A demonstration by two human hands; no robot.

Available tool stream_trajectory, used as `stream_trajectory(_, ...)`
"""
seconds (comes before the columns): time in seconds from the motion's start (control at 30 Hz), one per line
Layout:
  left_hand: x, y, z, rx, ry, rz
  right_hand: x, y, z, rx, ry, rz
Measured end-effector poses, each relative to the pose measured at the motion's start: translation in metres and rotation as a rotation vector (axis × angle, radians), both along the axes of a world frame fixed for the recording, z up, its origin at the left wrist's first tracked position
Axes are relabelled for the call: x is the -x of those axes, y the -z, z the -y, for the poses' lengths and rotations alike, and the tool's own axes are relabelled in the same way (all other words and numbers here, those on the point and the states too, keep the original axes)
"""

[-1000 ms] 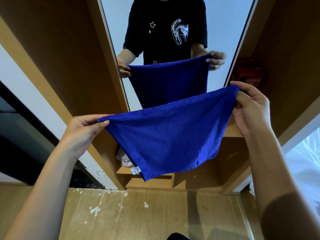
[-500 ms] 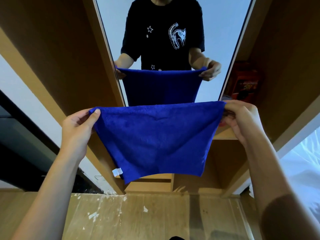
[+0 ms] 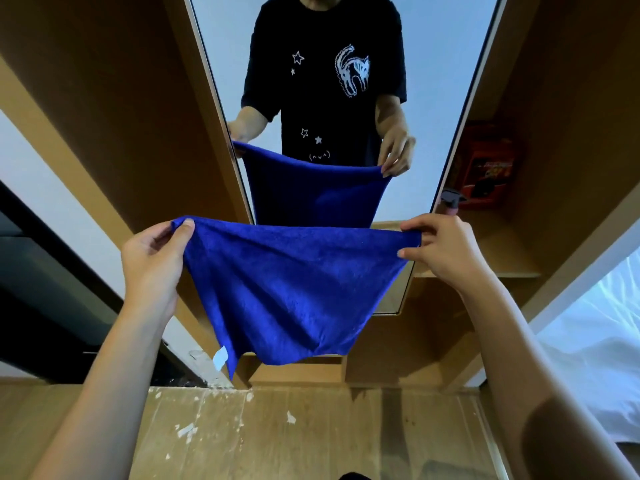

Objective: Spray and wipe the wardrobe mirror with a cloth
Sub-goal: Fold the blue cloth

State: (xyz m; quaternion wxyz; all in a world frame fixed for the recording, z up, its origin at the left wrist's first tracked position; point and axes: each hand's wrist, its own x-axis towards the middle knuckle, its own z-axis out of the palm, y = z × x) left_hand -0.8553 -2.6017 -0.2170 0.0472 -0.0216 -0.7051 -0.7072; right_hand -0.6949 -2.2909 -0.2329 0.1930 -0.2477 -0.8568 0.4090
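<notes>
Blue cloth (image 3: 294, 289): held stretched before the wardrobe mirror (image 3: 346, 98).
Left hand (image 3: 152, 261): left corner pinched.
Right hand (image 3: 446, 251): right corner pinched.

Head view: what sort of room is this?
Probably a bedroom, at a built-in wooden wardrobe: a tall mirror set between wood panels, open shelves on the right, and what looks like white bedding at the right edge.
</notes>
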Motion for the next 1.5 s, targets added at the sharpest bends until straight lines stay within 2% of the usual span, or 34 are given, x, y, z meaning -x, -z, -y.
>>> stream_trajectory(0.27, 0.001, -0.001, 0.006, 0.011, -0.048, 0.018, 0.0, -0.002, 0.001, -0.084, -0.024, -0.03)
stream_trajectory(0.33, 0.002, -0.001, 0.007, 0.009, -0.059, 0.025, -0.001, 0.0, 0.001, -0.01, -0.03, -0.053)
stream_trajectory(0.47, 0.003, 0.0, 0.01, 0.008, -0.046, 0.034, -0.003, 0.004, 0.004, 0.298, -0.033, -0.151)
stream_trajectory(0.83, 0.005, 0.0, 0.011, 0.052, -0.057, 0.037, 0.003, -0.004, 0.002, 0.436, 0.037, -0.298)
stream_trajectory(0.97, 0.006, 0.0, 0.011, 0.058, -0.046, 0.031, 0.003, -0.011, -0.004, 0.45, 0.009, -0.285)
stream_trajectory(1.1, 0.008, 0.001, 0.013, 0.05, -0.031, 0.026, 0.001, -0.018, -0.007, 0.321, -0.054, -0.184)
stream_trajectory(1.3, 0.01, -0.001, 0.012, 0.062, -0.022, -0.004, 0.006, -0.021, -0.004, -0.076, -0.009, -0.065)
stream_trajectory(1.4, 0.01, -0.001, 0.013, 0.066, -0.015, 0.002, 0.006, -0.027, 0.0, -0.237, -0.025, -0.071)
stream_trajectory(1.5, 0.01, -0.001, 0.014, 0.061, 0.002, 0.007, 0.007, -0.03, 0.001, -0.312, -0.043, -0.102)
